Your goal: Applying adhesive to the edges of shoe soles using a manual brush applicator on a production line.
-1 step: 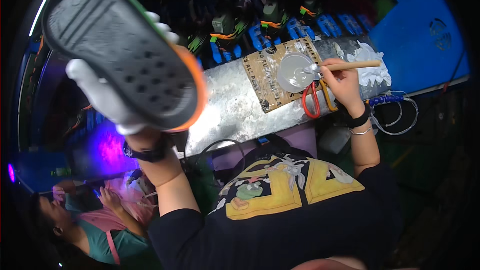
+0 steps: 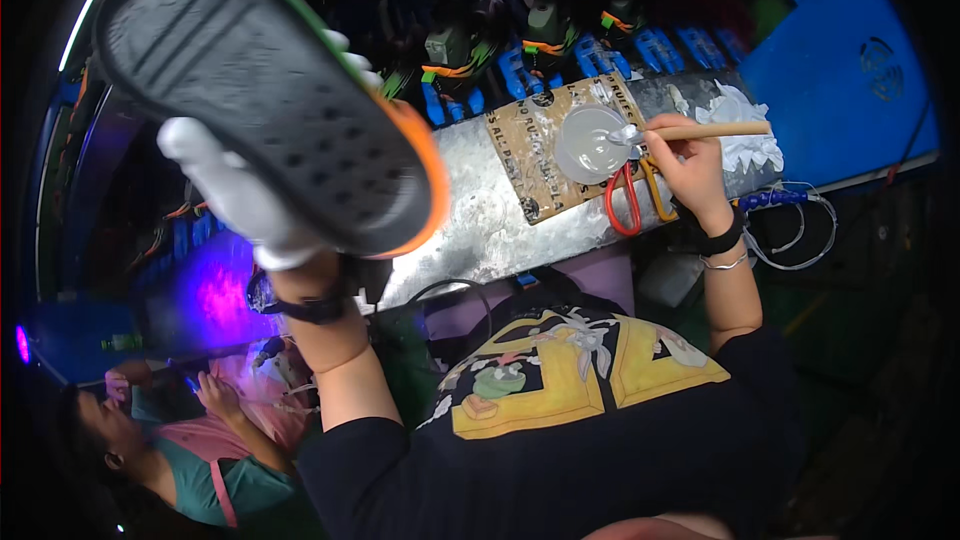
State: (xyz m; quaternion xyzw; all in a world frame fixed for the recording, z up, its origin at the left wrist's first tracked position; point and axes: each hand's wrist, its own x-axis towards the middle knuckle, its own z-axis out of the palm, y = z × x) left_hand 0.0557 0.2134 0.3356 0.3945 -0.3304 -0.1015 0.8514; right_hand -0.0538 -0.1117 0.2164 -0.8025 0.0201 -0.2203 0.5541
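My left hand (image 2: 225, 180), in a white glove, grips a shoe sole (image 2: 270, 100) raised at the upper left. The sole is dark grey, with an orange and green rim and rows of round pits at one end. My bare right hand (image 2: 690, 165) pinches a brush (image 2: 715, 129) by its wooden handle. White-smeared, the brush's head reaches the edge of a round translucent tub (image 2: 577, 162) holding clear liquid. Beside the tub, under my right hand, show a red loop handle (image 2: 624, 215) and a yellow loop handle (image 2: 657, 195), perhaps of scissors.
The tub stands on brown printed cardboard (image 2: 518, 155) over a metal bench (image 2: 450, 180). Crumpled white paper (image 2: 740, 135) lies at its right end. Behind are several shoes on blue holders (image 2: 520, 75). A blue panel (image 2: 850, 70) stands right; another person (image 2: 190, 450) sits lower left.
My left hand and the shoe sole have shifted a little to the right. The right hand and brush have moved very slightly to the right.
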